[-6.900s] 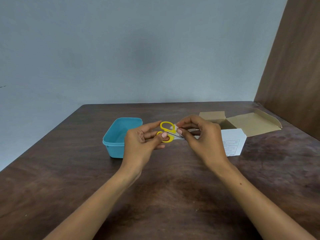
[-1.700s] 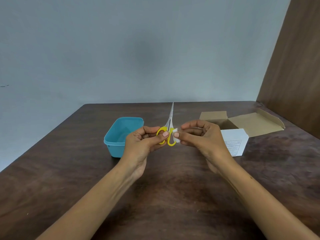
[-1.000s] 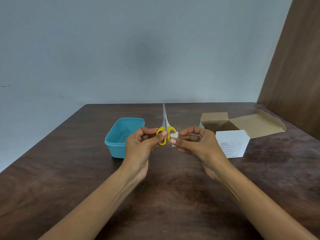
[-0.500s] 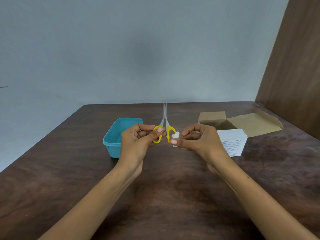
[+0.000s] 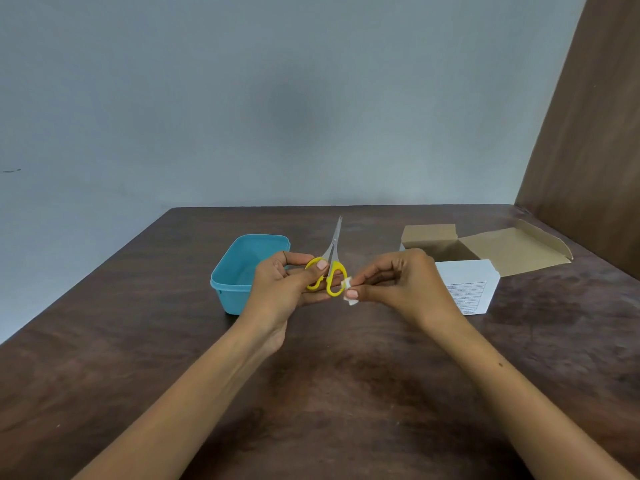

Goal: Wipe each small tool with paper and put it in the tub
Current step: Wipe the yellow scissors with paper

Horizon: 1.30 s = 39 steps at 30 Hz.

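1. Scissors [image 5: 329,268], yellow handles, held above the bench [image 5: 329,393] just right of the tub [image 5: 242,271], blades closed, tip pointing away and up.
2. Left hand [image 5: 280,289] fingers [image 5: 320,264] curled shut on the left handle loop, thumb on top.
3. Right hand [image 5: 398,285] fingers pinched shut on a small folded paper [image 5: 348,291], pressed to the right loop's outer edge.
4. Risk: one-loop hold is loose; a hard rub could swing the blades open or twist the scissors free. Tiny paper may slip from the pinch.
5. Tub sits open; contents cannot tell.
6. Open cardboard box [image 5: 485,251] well right of the tub, further back.
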### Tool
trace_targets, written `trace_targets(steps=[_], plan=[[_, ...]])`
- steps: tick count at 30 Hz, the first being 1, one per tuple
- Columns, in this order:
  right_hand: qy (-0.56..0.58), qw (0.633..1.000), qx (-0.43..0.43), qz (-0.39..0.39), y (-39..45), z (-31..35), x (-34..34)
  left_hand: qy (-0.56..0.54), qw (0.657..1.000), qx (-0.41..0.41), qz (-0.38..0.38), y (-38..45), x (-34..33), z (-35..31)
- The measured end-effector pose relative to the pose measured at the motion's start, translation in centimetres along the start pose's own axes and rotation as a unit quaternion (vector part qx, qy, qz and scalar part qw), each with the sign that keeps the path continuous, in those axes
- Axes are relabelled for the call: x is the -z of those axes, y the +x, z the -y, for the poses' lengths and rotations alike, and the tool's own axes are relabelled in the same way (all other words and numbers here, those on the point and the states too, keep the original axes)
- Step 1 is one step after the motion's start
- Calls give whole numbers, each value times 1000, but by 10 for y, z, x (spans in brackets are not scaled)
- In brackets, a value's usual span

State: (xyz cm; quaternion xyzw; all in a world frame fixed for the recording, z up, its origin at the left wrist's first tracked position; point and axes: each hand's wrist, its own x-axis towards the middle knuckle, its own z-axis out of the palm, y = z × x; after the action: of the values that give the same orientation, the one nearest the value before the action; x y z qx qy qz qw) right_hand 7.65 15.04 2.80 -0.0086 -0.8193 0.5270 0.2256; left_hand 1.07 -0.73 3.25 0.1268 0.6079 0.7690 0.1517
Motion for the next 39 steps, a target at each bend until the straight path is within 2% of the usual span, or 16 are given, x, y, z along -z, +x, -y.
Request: trace_targets(steps=[3,5,10,15,20,26,34,39], plan=[[-28,994,35,-99,3,-2,8,13,1000,-4,-10,1,1,0],[-35,987,73,-138,3,-3,10,31,999,-6,0,0,-1,1],[-169,954,210,-129,1,-7,-1,52,998,-18,20,-4,-3,6],[-200,953,218,-67,-1,-12,-8,64,997,-38,18,-3,0,5],[-208,946,214,-127,2,-15,-4,98,994,-54,18,-2,-2,7],[-237,946,215,-59,1,-15,-13,115,991,-69,1,0,2,8],[-242,943,187,-129,2,-19,-12,129,989,-77,15,-2,-2,9],[-233,946,212,-75,-3,-19,-21,122,989,-80,5,-1,1,8]])
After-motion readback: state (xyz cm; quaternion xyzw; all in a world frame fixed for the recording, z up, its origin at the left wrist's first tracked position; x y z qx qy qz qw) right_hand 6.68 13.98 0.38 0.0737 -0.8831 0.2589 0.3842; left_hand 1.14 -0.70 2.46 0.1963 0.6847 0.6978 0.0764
